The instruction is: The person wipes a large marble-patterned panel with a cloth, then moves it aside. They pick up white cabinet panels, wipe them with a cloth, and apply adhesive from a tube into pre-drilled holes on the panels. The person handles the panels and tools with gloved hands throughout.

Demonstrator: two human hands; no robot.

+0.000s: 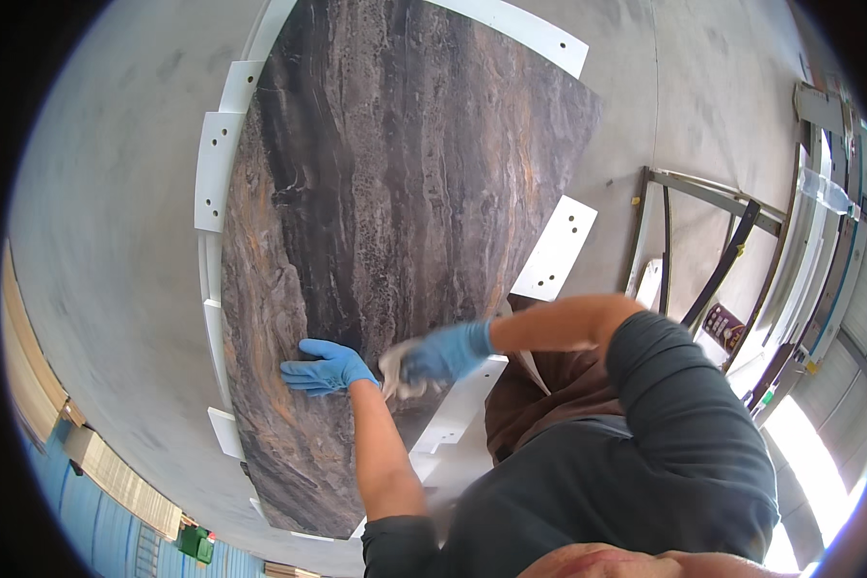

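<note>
A large dark panel (395, 193) with grey and rust-brown stone-like veining lies flat in front of me. My left hand (328, 370), in a blue glove, lies flat on its surface near the left edge, fingers stretched out. To the right of it, my right hand (448, 354), also blue-gloved, is closed on a whitish cloth (402, 371) against the panel. Motion blurs this hand and the cloth, so the single fingers are hard to make out.
White boards with holes stick out from under the panel, at the left (219, 164) and the right (556, 248). A metal frame (713, 197) with dark straps stands at the right, near a clear plastic bottle (827, 193). Stacked boards (120, 472) and a green container (197, 544) are at the lower left.
</note>
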